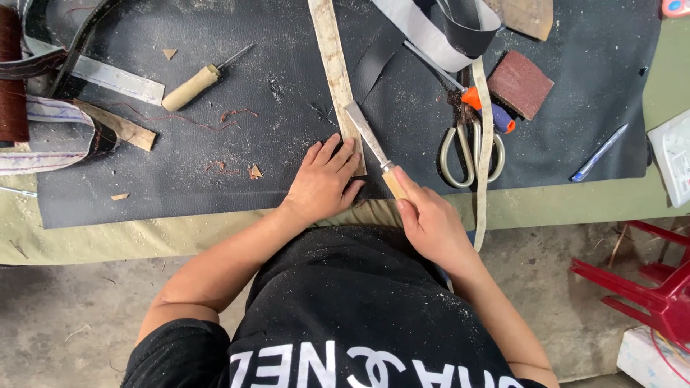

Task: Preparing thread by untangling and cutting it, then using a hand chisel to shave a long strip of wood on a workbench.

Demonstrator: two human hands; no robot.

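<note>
Leather strip point(333, 65) lies under the flat left hand point(323, 179), while the right hand point(431, 223) grips a knife point(372, 147) touching it.

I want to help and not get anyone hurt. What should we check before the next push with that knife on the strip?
1. Left hand pressing the tan strip flat on the black mat: ok.
2. Right hand gripping the skiving knife by its wooden handle: ok.
3. Blade edge resting on the strip: ok.
4. Left fingers clear of the blade: not ok, they lie right beside it.
5. Blade sharpness: cannot tell.
6. Scissors and awl lying away from both hands: ok.
</note>
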